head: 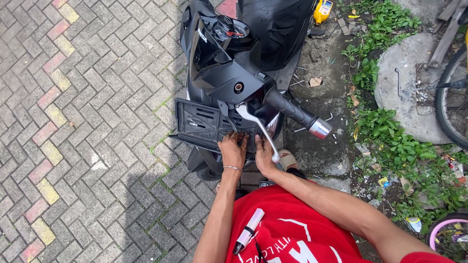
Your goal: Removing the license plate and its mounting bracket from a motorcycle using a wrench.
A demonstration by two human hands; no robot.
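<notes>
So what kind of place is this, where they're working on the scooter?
Probably an outdoor, roadside repair spot. A black scooter stands on a brick-paved ground, with a wrench on a concrete slab, weeds and litter beside it.

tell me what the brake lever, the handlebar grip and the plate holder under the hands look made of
Brake lever: looks like polished metal, silvery with bright glints. Handlebar grip: probably matte black rubber, capped by a shiny chrome-like end. Plate holder: seems moulded black plastic, dull with slotted ribs. Left hand and right hand rest on it.

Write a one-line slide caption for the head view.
Both hands, left hand and right hand, press on the black plate holder at a black scooter's front, beside brick paving.
</notes>
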